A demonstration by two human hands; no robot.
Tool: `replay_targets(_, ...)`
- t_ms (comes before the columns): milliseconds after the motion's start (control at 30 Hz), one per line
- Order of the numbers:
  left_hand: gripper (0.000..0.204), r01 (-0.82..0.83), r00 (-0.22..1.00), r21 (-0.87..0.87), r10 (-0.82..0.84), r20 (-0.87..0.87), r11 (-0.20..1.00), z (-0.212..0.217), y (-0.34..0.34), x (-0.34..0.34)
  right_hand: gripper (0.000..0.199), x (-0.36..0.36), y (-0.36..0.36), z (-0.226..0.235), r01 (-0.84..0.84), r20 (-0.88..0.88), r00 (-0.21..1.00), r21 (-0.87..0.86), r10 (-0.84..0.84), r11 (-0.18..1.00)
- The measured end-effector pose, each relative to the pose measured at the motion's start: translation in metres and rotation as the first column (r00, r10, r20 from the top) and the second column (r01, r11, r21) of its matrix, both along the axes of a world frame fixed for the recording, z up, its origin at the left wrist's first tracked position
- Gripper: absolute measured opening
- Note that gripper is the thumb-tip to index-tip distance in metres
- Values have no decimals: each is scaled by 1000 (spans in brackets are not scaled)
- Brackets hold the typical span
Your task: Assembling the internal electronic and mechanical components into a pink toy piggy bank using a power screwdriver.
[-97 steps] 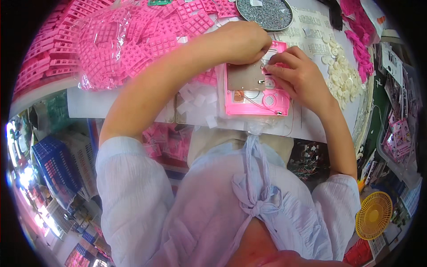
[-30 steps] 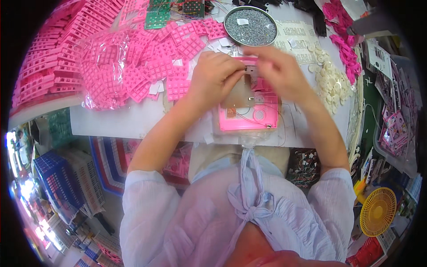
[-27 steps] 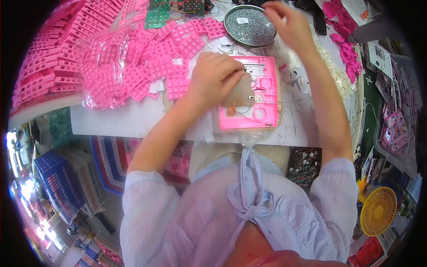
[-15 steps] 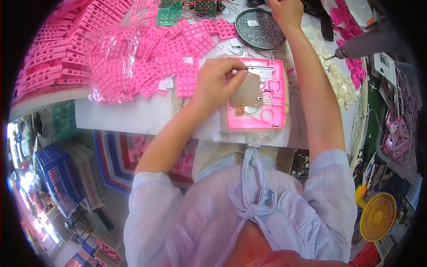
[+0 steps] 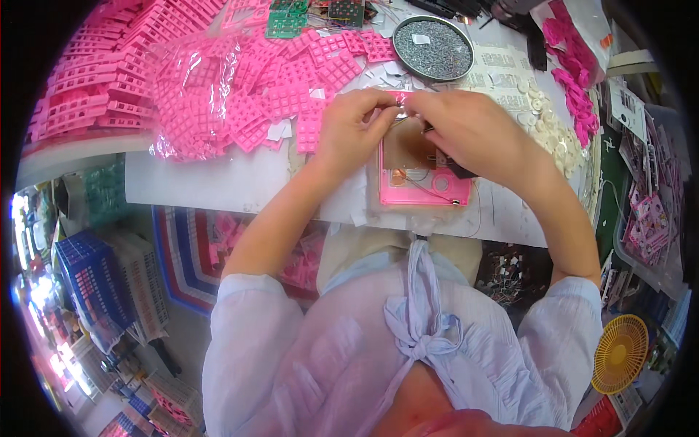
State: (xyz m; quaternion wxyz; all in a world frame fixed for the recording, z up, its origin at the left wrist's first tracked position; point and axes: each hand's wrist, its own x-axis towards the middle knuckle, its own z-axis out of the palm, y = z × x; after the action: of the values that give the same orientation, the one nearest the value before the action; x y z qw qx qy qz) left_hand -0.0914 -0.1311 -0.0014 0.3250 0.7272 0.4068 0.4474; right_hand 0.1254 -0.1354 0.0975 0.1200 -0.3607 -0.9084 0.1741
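In front of me lies a pink plastic casing (image 5: 415, 197), with a brown flat board (image 5: 409, 146) and thin wires inside it. My left hand (image 5: 353, 131) bends over the casing's upper left, thumb and forefinger pinched at its top edge. My right hand (image 5: 480, 135) comes over from the right, its fingertips meeting the left ones there. Whatever small piece sits between the fingertips is hidden. A dark piece (image 5: 460, 171) shows under the right palm; whether that hand grips it is unclear.
Pink keypad pieces (image 5: 287, 98), some in a clear bag (image 5: 193, 102), cover the left. Beyond the casing stands a round dish (image 5: 435, 51) of small grey metal parts. Cream discs (image 5: 542, 116) lie right, near pink bundles (image 5: 575, 102). A grey tool (image 5: 513, 7) hangs at the top.
My right hand has come back from beside the dish to the casing and met the left fingertips. The grey hanging tool has swung away toward the top. My left hand stays pinched.
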Motion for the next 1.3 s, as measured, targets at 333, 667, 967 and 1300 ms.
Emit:
replay_targets(333,9,-7,985,215,43,-165,977,3,1,1,47,9,-26,-26,180,-226,963,120,-149,976)
replay_targets(667,12,229,956,84,-207,-208,970,16,15,1,30,49,-41,-26,344,-138,811,-673,-569,654)
replay_targets(967,11,297,924,95,-261,-279,950,23,17,-1,50,52,-52,-51,399,-270,881,-13,-387,917)
replay_targets(1300,11,447,848,97,-387,-363,889,30,32,-6,53,33,-38,-50,240,-257,930,-121,-264,963)
